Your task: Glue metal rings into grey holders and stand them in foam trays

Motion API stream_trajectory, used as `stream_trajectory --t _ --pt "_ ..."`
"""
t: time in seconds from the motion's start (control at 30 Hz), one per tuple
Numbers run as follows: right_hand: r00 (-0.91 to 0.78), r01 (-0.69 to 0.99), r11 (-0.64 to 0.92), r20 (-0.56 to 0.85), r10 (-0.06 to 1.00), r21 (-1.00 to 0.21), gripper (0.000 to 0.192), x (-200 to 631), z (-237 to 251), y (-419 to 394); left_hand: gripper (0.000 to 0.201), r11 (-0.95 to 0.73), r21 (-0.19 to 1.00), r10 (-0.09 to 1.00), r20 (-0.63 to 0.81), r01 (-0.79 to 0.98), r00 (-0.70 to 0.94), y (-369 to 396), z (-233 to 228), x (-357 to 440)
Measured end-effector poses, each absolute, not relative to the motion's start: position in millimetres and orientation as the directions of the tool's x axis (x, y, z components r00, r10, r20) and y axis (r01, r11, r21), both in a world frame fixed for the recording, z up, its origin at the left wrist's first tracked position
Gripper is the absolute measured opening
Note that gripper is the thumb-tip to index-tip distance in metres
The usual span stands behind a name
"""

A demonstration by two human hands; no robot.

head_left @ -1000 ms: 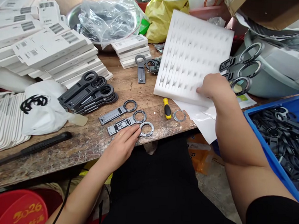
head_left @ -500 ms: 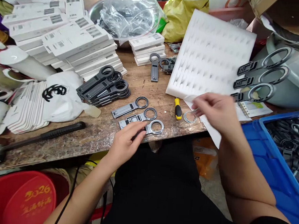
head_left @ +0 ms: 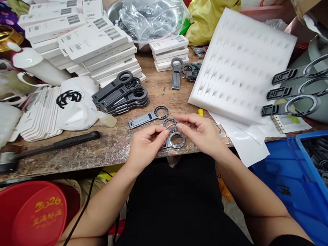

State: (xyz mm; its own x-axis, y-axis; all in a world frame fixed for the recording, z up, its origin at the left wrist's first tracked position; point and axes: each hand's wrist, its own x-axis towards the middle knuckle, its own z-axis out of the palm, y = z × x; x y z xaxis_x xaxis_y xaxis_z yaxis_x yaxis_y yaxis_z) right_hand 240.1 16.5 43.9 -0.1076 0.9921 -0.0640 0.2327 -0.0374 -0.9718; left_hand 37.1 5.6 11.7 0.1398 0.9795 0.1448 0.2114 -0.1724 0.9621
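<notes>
Thin metal ring (head_left: 171,126) pinched between the fingers of left hand (head_left: 145,146) and right hand (head_left: 204,135), just above ring-headed grey parts (head_left: 176,139) at the bench (head_left: 100,152) edge, apparently for alignment; foam tray (head_left: 241,64) beyond.

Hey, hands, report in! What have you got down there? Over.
Left hand and right hand pinching a thin metal ring together. Ring above grey ring-ended parts at table edge. Nothing in the way.

Grey ring parts (head_left: 149,117) are seen on a brown mottled table (head_left: 106,149); a blue crate (head_left: 303,177) and white foam (head_left: 241,64).
</notes>
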Motion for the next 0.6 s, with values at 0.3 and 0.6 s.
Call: stream_trajectory --t 0.3,0.6 --pt "-0.082 0.254 0.06 0.04 0.996 -0.965 0.021 217.9 41.1 42.3 0.019 -0.743 0.245 0.581 0.699 0.622 0.418 16.7 -2.0 37.9" --pt "-0.237 0.648 0.174 0.021 0.971 -0.742 0.015 237.4 5.7 77.6 0.024 -0.712 0.375 0.694 0.5 0.593 0.518 29.9 -32.4 1.7"
